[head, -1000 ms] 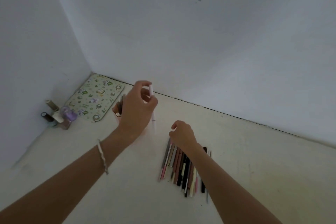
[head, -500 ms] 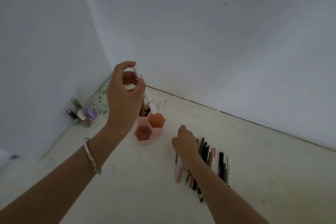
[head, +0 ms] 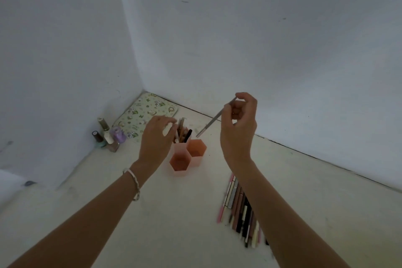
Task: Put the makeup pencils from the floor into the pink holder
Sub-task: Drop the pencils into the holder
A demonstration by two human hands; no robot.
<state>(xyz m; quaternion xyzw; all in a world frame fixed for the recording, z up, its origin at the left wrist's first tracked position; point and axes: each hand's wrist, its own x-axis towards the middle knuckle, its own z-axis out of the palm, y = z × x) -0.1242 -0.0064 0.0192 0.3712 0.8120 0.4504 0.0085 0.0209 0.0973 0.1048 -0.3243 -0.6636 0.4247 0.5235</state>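
1. Both hands hover at the holder [head: 196, 152]: left hand [head: 155, 139] over the back cell [head: 181, 146], right hand [head: 238, 124] higher, off to the right.
2. Risk imo: that back cell is already crammed with pencils [head: 183, 132], so the grey pencil [head: 214, 118] coming in slanted could snag on their tops, or a bump could tip the holder.
3. Right hand pinches the grey pencil near its upper end, tip aimed down at the holder. Left hand's fingers curl over the crammed tops; can't tell if it's gripping anything.
4. Big pile [head: 241, 209] waits on the floor [head: 108, 224] by the right forearm.
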